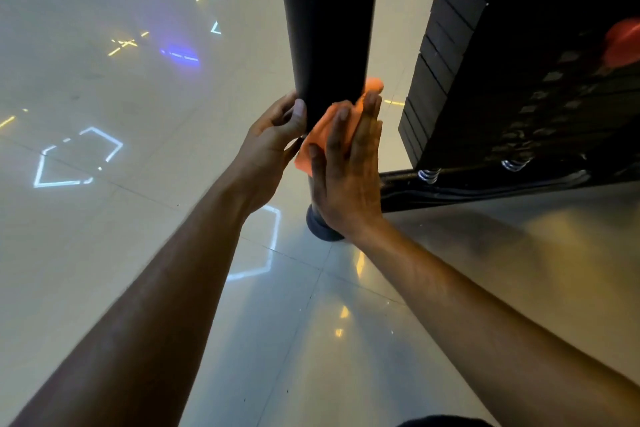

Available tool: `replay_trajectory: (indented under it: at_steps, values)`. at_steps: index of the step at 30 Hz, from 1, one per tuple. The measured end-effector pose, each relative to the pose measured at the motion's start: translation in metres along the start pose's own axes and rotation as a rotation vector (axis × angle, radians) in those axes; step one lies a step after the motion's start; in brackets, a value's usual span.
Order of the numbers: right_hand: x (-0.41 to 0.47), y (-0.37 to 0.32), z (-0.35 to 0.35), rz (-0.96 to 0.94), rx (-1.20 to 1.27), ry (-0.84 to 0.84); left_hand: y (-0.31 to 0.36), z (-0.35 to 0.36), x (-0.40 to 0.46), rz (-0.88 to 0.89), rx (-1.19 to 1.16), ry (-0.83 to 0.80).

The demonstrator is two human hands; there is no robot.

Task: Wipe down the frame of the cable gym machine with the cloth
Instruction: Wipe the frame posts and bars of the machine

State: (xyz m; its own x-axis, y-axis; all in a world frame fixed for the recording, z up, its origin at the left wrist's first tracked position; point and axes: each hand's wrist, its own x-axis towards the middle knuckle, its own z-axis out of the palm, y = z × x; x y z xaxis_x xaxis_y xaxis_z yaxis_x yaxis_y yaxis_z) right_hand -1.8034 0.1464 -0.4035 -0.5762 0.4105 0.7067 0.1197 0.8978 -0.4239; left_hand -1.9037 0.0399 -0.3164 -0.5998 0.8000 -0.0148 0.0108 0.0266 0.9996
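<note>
A black upright post [327,17] of the cable machine frame runs down the middle of the view to a round foot on the floor. An orange cloth [320,135] lies against the post's lower part. My right hand [346,170] presses the cloth flat onto the post with straight fingers. On the post's left side, my left hand [273,139] grips the post, thumb on its near face and fingers curled round behind it.
A black weight stack [450,55] with a red knob [623,42] stands to the right. A black base bar [485,184] with two springs joins the post low down. Glossy tiled floor [104,253] with light reflections spreads to the left and front.
</note>
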Motion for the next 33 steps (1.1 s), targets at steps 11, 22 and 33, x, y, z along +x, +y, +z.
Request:
replay_trajectory:
  at_steps: [11,22,33]
  values:
    - [-0.059,0.047,0.026,-0.072,-0.042,-0.161,-0.019,-0.001,0.002,-0.051,-0.002,-0.080]
    - [-0.098,0.094,0.042,-0.190,-0.190,-0.264,-0.076,0.013,-0.005,-0.044,-0.029,0.038]
    - [-0.084,0.084,0.049,-0.033,-0.112,-0.115,-0.120,0.029,-0.006,-0.042,-0.030,0.098]
